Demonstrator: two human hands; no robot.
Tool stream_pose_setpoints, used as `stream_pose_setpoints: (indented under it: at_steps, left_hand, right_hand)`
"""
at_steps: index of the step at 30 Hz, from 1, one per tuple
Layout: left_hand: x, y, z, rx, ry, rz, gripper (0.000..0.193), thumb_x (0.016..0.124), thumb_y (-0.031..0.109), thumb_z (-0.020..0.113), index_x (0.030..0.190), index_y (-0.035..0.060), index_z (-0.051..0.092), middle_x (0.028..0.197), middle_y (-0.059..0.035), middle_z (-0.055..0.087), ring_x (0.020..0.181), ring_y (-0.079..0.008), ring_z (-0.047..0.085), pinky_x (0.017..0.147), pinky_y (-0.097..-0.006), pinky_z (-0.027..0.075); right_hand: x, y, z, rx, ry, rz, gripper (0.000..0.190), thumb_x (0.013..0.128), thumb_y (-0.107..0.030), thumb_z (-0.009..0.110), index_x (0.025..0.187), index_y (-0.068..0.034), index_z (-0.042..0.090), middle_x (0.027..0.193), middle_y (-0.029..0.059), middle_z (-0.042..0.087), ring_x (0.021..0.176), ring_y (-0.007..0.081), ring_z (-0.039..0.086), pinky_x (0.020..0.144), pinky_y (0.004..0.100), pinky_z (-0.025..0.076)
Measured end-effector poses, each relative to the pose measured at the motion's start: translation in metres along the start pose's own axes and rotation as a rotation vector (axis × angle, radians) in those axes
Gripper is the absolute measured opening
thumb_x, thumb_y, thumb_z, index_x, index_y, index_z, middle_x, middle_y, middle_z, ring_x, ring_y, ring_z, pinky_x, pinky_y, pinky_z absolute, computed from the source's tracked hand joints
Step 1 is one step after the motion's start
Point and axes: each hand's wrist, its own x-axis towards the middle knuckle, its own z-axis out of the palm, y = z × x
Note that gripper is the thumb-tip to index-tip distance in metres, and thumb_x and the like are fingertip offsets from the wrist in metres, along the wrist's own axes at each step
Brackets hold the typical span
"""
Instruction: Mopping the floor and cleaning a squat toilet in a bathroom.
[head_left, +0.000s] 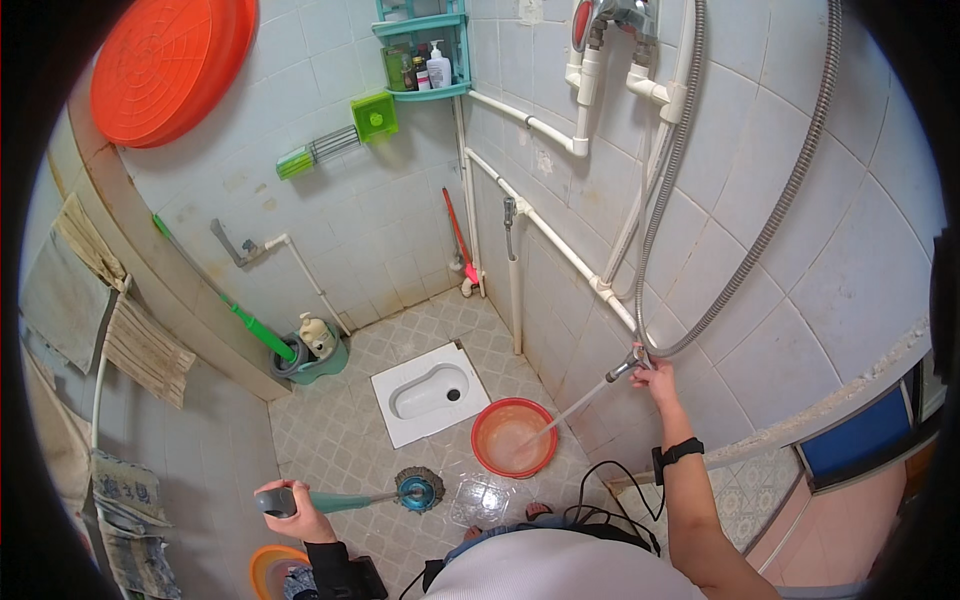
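My left hand (296, 514) is wrapped around the top of a mop handle (341, 502). The round mop head (418, 490), a blue disc with a grey fringe, rests on the tiled floor. On the right, my right hand (656, 379) has its fingers on a metal wall faucet (628, 365); part of the faucet is hidden behind them. A stream of water (574, 412) runs from its spout down into a red plastic basin (516, 474) on the floor. Water stands in the basin.
A white squat toilet (420, 435) is set in the floor left of the basin. A mop bucket (330, 367) holding a green-handled mop (259, 330) stands at the wall. A metal shower hose (780, 202) hangs above the faucet. An orange basin (262, 559) with cloth sits lower left.
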Motion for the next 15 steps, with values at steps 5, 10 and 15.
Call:
stream_pose_setpoints:
  at_steps: [5,10,15]
  left_hand:
    - [0.0003,0.0001,0.0007,0.014,-0.002,0.008,0.017,0.064,-0.004,0.052,0.079,0.0016,0.046,0.067,-0.0077,0.048,0.056,-0.0139,0.05,0.053,-0.023,0.042]
    - [-0.0006,0.0001,0.0012,0.002,0.002,0.004,0.017,0.064,-0.004,0.052,0.079,0.0016,0.046,0.067,-0.0078,0.048,0.056,-0.0138,0.05,0.054,-0.0229,0.042]
    - [-0.0001,-0.002,0.0005,-0.001,0.001,0.008,0.017,0.065,-0.003,0.053,0.079,0.0014,0.046,0.067,-0.0079,0.049,0.056,-0.0137,0.05,0.053,-0.023,0.042]
  right_hand:
    - [-0.0004,-0.0002,0.0005,0.003,0.002,0.006,0.049,0.067,0.003,0.049,0.115,-0.006,0.05,0.071,0.0007,0.05,0.059,0.0124,0.057,0.049,0.0201,0.047]
    - [-0.0001,0.0005,0.0001,-0.011,0.003,0.007,0.049,0.067,0.003,0.049,0.115,-0.006,0.051,0.07,0.0002,0.049,0.059,0.0121,0.057,0.05,0.0201,0.047]
    - [-0.0025,-0.0037,0.0025,-0.005,0.011,0.001,0.048,0.067,0.003,0.048,0.114,-0.006,0.051,0.07,-0.0001,0.049,0.058,0.0119,0.056,0.05,0.0202,0.047]
